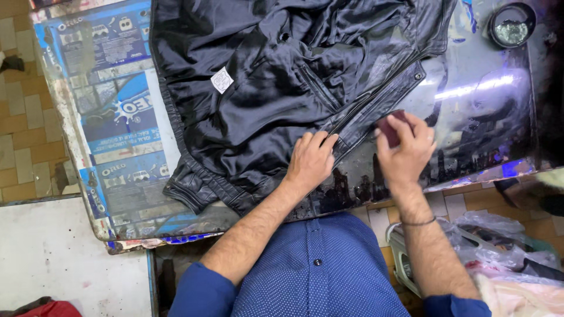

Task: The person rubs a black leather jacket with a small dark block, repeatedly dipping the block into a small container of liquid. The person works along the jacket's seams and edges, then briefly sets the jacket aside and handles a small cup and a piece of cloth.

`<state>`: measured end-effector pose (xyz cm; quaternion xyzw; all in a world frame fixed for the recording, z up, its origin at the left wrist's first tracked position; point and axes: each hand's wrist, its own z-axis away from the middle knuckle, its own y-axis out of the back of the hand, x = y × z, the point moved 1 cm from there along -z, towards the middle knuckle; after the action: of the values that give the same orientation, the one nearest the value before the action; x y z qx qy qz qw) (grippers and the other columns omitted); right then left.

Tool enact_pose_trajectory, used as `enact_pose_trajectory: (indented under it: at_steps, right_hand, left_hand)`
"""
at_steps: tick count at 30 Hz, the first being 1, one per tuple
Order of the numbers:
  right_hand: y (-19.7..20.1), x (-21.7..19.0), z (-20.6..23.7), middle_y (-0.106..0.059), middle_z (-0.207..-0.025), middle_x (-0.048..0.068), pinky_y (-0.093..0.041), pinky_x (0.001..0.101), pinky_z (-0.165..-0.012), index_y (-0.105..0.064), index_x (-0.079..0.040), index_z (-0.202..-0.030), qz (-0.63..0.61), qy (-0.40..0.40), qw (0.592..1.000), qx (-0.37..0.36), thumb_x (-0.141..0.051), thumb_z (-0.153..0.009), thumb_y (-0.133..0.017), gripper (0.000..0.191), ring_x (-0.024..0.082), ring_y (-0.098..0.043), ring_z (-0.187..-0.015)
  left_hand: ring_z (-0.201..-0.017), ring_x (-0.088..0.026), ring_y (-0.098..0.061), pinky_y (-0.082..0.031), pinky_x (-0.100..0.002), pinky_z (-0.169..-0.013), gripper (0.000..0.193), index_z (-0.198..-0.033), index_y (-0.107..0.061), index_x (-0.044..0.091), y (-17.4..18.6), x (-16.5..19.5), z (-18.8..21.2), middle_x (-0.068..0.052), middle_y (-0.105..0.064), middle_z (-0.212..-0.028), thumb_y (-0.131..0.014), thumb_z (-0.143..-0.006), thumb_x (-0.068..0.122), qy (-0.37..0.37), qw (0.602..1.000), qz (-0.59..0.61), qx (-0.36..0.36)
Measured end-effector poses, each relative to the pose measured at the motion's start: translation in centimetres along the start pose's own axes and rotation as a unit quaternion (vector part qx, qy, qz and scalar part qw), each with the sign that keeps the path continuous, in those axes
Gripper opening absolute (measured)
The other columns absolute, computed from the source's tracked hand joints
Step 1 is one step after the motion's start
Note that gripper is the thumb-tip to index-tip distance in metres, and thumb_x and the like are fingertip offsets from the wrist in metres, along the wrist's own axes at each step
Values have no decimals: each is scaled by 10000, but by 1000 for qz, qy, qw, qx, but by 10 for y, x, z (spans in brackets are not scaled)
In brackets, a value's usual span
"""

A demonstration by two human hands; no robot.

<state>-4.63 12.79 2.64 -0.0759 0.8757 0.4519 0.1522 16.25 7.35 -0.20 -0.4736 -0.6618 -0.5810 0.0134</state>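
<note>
A black leather jacket (276, 88) is lying spread open, lining up, across the tabletop (487, 117), covering most of its middle and reaching toward the far edge. The left hand (310, 161) is pressing flat on the jacket near its front edge, fingers (320, 141) lying close together and stretched forward, palm down on the leather. The right hand (405, 147) is sitting just beside it, to the right, gripping a small dark red pad (389, 129); its fingers are curling over the pad and pinching it against the jacket's buttoned edge strip. Both hands are near each other, at the near side of the tabletop. A white label (222, 80) is showing on the lining, well apart from both hands. The tabletop is glossy and smeared with dark stains, with blue printed packaging sheet (117, 117) lying under the jacket's left part. A small round black tin (512, 24) is sitting at the far right corner, well apart from the hands. A thin bracelet (418, 222) is circling the right wrist. Crumpled plastic bags (499, 240) are lying beside the person at lower right.
</note>
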Motion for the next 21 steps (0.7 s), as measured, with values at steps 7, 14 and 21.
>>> enact_pose_trajectory:
  at_steps: [7, 14, 21]
  right_hand:
    - [-5, 8, -15, -695, -1220, 62, -430, 455, -896, -790, -197, -1091, 23, 85, 996, -21, -125, -837, -826, 267, 282, -626, -1065]
    - [-10, 21, -26, -745, -1113, 78, -504, 433, -908, -770, -187, -1028, -66, 170, 983, -15, -127, -862, -798, 179, 265, -673, -1078]
    - [3, 40, -59, -703, -1172, 137, -501, 424, -917, -741, -159, -1064, 47, -22, 993, 103, -123, -914, -780, 159, 309, -628, -1123]
  left_hand:
    - [-1116, -296, -561, -463, -446, -940, 501, -1277, -676, 110, 12, 1, 3, -83, -623, -1305, -767, -786, 148, -27, 999, 31, 4]
    - [-1147, -296, -576, -466, -437, -992, 534, -1271, -673, 99, 6, -3, -1, -71, -630, -1318, -790, -753, 155, 1, 997, 71, -20]
    - [-1121, -302, -579, -464, -439, -970, 527, -1272, -673, 98, 2, 2, -2, -78, -631, -1320, -805, -765, 149, 1, 998, 64, -12]
